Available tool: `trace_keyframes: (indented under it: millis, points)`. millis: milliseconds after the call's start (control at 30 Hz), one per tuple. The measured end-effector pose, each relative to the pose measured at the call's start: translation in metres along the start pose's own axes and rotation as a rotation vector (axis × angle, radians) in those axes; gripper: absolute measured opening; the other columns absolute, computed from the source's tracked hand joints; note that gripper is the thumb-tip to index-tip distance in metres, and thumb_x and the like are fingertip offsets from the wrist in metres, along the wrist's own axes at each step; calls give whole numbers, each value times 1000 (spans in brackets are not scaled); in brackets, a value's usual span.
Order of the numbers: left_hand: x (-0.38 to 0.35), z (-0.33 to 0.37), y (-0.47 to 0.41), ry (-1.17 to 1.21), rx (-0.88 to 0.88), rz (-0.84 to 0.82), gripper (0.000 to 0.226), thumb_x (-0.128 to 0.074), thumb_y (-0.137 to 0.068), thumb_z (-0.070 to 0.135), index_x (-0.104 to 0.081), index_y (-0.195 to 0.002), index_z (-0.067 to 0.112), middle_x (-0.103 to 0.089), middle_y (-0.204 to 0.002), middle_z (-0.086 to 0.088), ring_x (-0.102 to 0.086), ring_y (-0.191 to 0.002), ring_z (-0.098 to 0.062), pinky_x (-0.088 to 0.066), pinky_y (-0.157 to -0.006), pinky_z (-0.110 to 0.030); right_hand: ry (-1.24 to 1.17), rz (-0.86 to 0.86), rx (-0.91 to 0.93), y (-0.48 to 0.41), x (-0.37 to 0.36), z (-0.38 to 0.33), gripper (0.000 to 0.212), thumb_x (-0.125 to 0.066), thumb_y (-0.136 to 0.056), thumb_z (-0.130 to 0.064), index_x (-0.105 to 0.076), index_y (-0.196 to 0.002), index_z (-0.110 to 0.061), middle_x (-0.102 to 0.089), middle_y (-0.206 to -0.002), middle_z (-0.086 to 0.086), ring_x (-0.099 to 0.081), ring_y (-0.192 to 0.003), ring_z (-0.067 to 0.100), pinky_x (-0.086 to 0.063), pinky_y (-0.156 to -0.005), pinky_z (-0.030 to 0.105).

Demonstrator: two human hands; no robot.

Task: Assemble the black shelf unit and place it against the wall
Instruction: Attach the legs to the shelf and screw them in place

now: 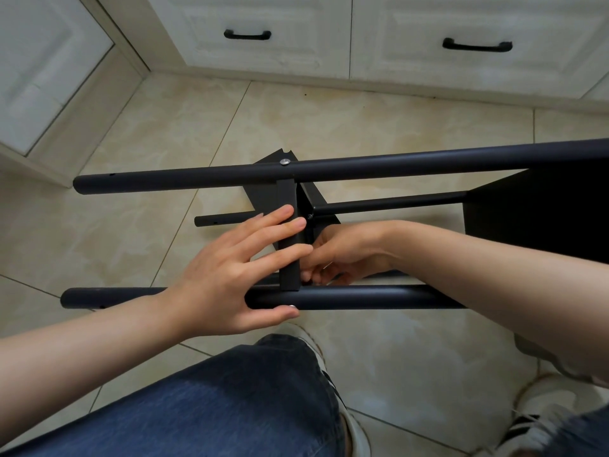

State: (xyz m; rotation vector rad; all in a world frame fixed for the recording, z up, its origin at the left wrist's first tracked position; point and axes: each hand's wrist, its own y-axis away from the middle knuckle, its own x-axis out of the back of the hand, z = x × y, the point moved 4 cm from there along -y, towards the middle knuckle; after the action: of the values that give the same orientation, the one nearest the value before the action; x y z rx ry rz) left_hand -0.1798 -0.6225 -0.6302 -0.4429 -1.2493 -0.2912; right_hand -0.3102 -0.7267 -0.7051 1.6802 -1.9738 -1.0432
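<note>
The black shelf unit lies on its side on the tiled floor, its poles running left to right. The far pole (pixel 395 164) carries a silver screw head (pixel 284 162). My left hand (pixel 224 275) lays straight fingers across the edge of a black shelf panel (pixel 290 262), with the thumb under the near pole (pixel 362 296). Reaching in between the poles from the right, my right hand (pixel 342 255) has its fingers curled and pinches a small metal part at the joint of panel and near pole. Another shelf panel (pixel 543 206) fills the right side.
White cabinet drawers (pixel 263 14) with black handles (pixel 247 35) line the far side, and a white door panel (pixel 39 77) stands at the left. My jeans-clad leg (pixel 230 400) and striped shoes (pixel 540 420) are at the bottom. Beige floor tiles (pixel 148 143) surround the unit.
</note>
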Motion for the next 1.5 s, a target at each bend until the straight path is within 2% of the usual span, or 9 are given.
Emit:
trace_keyframes:
  millis: [167,333,433,600,800,1033,1267,1433,1500]
  points:
    - [0,0,0,0,0,-4,67,-68,-88,55,-58,-139,13,-43,-155,-10,-31,-150,-29,-40,-115,-51,-57,-72,30,3,-1,-1,15,-66,-93,-22,-76,-83,-18,-71,-90,3,-64,-80,14,-52,-79,28]
    - [0,-1,0,1,-2,2,68,-68,-88,55,-58,-139,12,-44,-154,-11,-32,-150,-29,-41,-113,-52,38,24,21,-1,-1,-2,16,-68,-91,-26,-74,-81,-16,-69,-78,1,-63,-75,14,-50,-78,30]
    - [0,-1,0,-2,-3,3,68,-69,-88,54,-58,-139,12,-43,-154,-11,-32,-150,-29,-41,-113,-53,-30,-52,32,1,-1,-2,11,-66,-92,-20,-75,-87,-16,-70,-85,3,-64,-78,14,-52,-78,28]
    - [-1,-1,0,-2,-5,8,68,-69,-87,55,-57,-140,13,-43,-154,-10,-33,-150,-29,-41,-112,-54,-96,-89,94,0,0,-1,31,-65,-94,-10,-78,-67,-20,-71,-74,-2,-65,-68,9,-52,-70,24]
    - [-1,-2,0,-5,-9,11,68,-69,-88,55,-58,-140,12,-44,-154,-10,-33,-150,-29,-41,-113,-53,-48,-83,40,0,-2,-3,16,-65,-93,-12,-74,-80,-15,-71,-76,2,-67,-72,13,-54,-71,26]
    - [-1,-3,0,-15,-13,11,69,-70,-87,55,-58,-140,13,-43,-155,-10,-32,-150,-28,-40,-114,-53,-80,-79,73,4,-2,-3,11,-63,-94,-10,-70,-101,-6,-68,-97,11,-65,-90,21,-53,-90,35]
    - [4,-1,-2,-52,-1,-23,74,-72,-87,55,-55,-144,11,-42,-156,-11,-32,-150,-28,-39,-114,-54,-65,-50,103,4,-3,-4,13,-59,-97,-9,-70,-103,-4,-70,-109,16,-64,-106,28,-46,-107,43]
    - [11,1,-7,-114,30,-88,75,-59,-90,63,-51,-147,14,-39,-159,-7,-25,-153,-23,-33,-119,-49,7,54,117,10,-2,-7,32,-57,-98,-11,-61,-122,9,-63,-124,27,-64,-102,26,-54,-91,31]
    - [14,3,-9,-124,61,-111,76,-56,-90,63,-50,-148,16,-36,-161,-5,-22,-153,-21,-29,-121,-47,72,113,139,17,-3,-11,31,-58,-98,-12,-62,-121,9,-66,-119,25,-64,-99,23,-54,-85,26]
